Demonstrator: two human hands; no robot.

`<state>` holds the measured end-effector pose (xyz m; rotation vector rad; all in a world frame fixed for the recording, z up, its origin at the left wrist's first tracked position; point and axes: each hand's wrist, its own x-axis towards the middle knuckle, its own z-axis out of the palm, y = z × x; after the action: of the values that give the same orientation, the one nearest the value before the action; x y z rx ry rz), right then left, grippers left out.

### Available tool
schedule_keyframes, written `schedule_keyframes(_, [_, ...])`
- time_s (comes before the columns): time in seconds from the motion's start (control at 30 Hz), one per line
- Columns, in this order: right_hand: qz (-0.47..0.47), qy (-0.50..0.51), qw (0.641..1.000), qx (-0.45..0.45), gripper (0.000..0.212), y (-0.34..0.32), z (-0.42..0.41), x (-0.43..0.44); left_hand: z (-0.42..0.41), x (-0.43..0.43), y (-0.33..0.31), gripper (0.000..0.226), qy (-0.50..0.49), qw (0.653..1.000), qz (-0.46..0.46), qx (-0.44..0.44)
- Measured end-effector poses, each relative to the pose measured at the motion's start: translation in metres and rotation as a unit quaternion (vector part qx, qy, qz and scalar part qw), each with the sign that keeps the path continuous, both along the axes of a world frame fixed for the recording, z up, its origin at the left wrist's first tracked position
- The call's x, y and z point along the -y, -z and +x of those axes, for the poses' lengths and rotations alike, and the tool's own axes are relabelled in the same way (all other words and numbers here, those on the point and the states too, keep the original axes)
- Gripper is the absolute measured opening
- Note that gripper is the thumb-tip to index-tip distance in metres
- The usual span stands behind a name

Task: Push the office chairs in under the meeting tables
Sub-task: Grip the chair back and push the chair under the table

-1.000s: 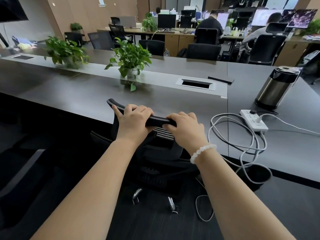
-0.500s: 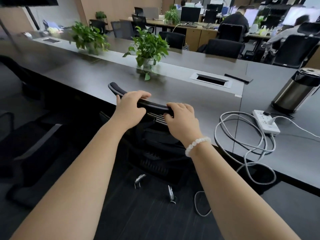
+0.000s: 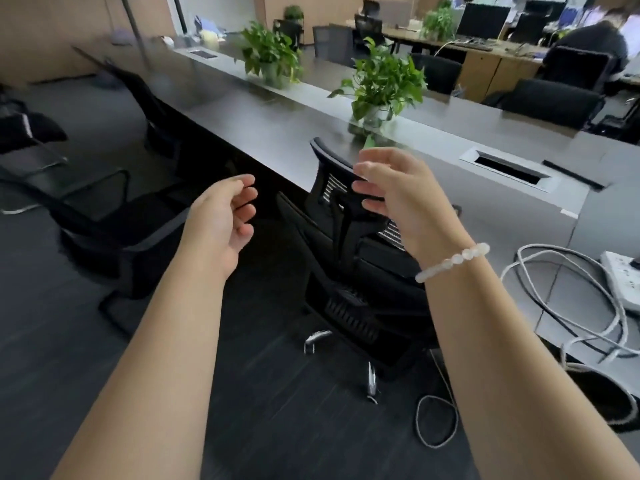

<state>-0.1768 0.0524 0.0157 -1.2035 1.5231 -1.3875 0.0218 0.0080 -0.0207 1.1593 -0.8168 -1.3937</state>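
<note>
Nearest us, our two bare forearms reach forward over the dark floor [image 3: 277, 427]. A bead bracelet [image 3: 452, 260] circles our right wrist. Our left hand [image 3: 221, 220] hangs in the air with its grip loose, fingers half curled and holding nothing, clear to the left of the chair [image 3: 349, 258]. Our right hand [image 3: 401, 199] is raised in front of the chair's top edge, its grip also slack, fingers spread apart and closed on nothing; we cannot tell whether the fingertips brush the backrest behind them. The chair stands just beyond our hands, black, its back toward us, its seat tucked under the desk [image 3: 263, 133] and its headrest rising above the desk edge. Two chrome legs of its base show on the floor below it. To the right a white cable [image 3: 568, 327] lies in loops on the desk and trails down to the floor, beside a white power strip [image 3: 623, 278] at the frame edge. To the left another black chair [image 3: 114, 233] stands out from the desk, well apart from it. Farther along, a potted plant [image 3: 381, 84] stands on the desk's pale middle strip behind the headrest, with a cable slot [image 3: 507, 169] to its right and a second plant [image 3: 270, 57] beyond. At the far side more black chairs face the desk, and a seated person [image 3: 588, 43] works at a monitor [image 3: 483, 20] behind them.
</note>
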Motion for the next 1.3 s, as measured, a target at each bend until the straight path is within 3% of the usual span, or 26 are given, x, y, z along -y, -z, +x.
schedule_keyframes(0.07, [0.034,-0.048,0.996,0.065,0.022,0.006,0.03,0.011,0.037,0.0,0.008,0.019,-0.043,0.998,0.03,-0.017])
schedule_keyframes(0.23, [0.078,-0.115,0.984,0.109,0.021,0.02,0.13,0.047,0.145,0.01,0.014,0.023,-0.123,0.992,0.041,0.0])
schedule_keyframes(0.47, [0.093,-0.222,0.962,0.128,0.02,0.038,0.313,0.099,0.334,0.025,0.008,0.02,-0.224,0.973,0.034,0.044])
schedule_keyframes(0.7, [0.109,-0.244,0.953,0.143,0.02,0.037,0.425,0.153,0.46,0.055,0.002,0.017,-0.289,0.955,0.035,0.053])
schedule_keyframes(0.9, [0.125,-0.239,0.953,0.139,0.019,0.053,0.484,0.217,0.497,0.117,0.026,0.016,-0.251,0.965,0.058,0.05])
schedule_keyframes(1.07, [0.126,-0.258,0.95,0.123,0.023,0.071,0.55,0.301,0.543,0.191,0.037,0.017,-0.209,0.972,0.049,0.101])
schedule_keyframes(1.3, [0.162,-0.289,0.941,0.073,0.021,0.091,0.657,0.439,0.63,0.314,0.049,0.016,-0.227,0.961,0.096,0.126])
